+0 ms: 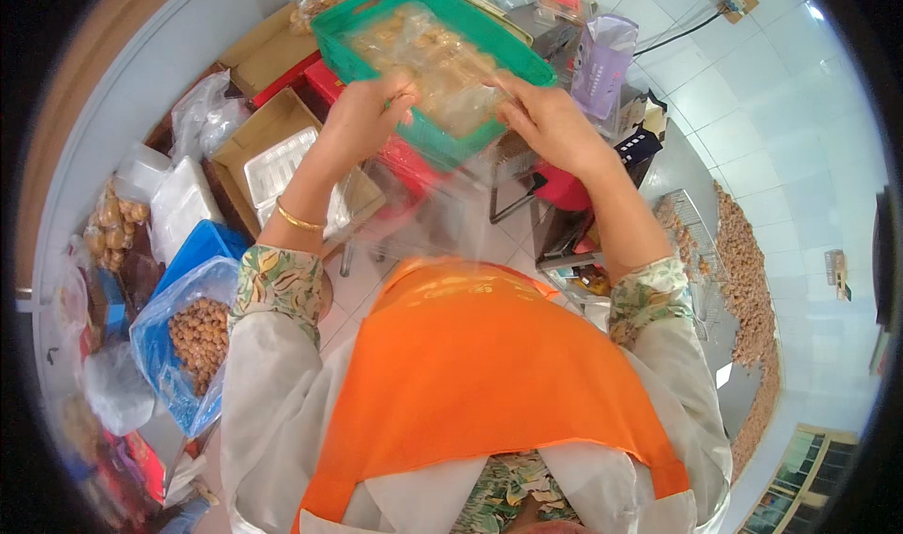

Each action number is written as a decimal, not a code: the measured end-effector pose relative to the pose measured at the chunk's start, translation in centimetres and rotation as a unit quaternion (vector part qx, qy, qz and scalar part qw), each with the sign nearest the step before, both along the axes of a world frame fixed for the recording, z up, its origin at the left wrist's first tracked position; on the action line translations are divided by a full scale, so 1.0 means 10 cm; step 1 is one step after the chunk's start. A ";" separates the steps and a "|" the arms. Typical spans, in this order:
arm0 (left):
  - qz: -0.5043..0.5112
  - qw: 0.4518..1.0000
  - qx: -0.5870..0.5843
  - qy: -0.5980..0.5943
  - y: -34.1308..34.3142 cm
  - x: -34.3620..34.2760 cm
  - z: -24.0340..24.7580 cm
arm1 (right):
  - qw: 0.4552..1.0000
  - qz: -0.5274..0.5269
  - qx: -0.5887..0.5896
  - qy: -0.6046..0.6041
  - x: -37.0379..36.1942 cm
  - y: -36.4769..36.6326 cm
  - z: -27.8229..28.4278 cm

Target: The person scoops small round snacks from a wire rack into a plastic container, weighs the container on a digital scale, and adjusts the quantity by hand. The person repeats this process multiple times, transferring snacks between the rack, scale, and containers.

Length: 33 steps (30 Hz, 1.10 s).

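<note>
My left hand and my right hand are raised in front of me, fingers pinched on a clear plastic bag. The thin plastic hangs between my forearms, toward my orange apron, and is partly blurred. Behind my hands stands a green plastic crate, its near part seen through the film. Inside it lie several clear packs of light brown food pieces. Whether the bag has anything in it, I cannot tell.
To the left are a cardboard box with white plastic trays and a blue bin lined with plastic, holding round brown pieces. At right, a purple tissue pack, a wire basket and heaped brown pieces.
</note>
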<state>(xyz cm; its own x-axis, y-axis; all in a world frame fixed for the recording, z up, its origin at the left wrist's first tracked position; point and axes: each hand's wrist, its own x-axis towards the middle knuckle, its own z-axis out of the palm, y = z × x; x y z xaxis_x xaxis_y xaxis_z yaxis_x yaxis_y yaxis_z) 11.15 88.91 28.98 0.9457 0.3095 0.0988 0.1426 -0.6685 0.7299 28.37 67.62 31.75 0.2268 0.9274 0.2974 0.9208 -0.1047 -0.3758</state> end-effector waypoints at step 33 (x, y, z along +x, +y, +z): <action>0.044 0.632 -0.760 -0.147 -0.52 -0.17 -0.94 | 0.963 0.238 0.033 -0.118 -0.44 -0.21 -0.39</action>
<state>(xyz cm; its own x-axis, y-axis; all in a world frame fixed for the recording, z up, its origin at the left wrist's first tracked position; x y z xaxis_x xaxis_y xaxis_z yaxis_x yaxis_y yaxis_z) 9.49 83.73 19.59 0.9286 0.3073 -0.2079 -0.1602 0.8374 0.5225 23.95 65.57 27.89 -0.3019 0.8863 0.3512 0.9189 0.3686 -0.1403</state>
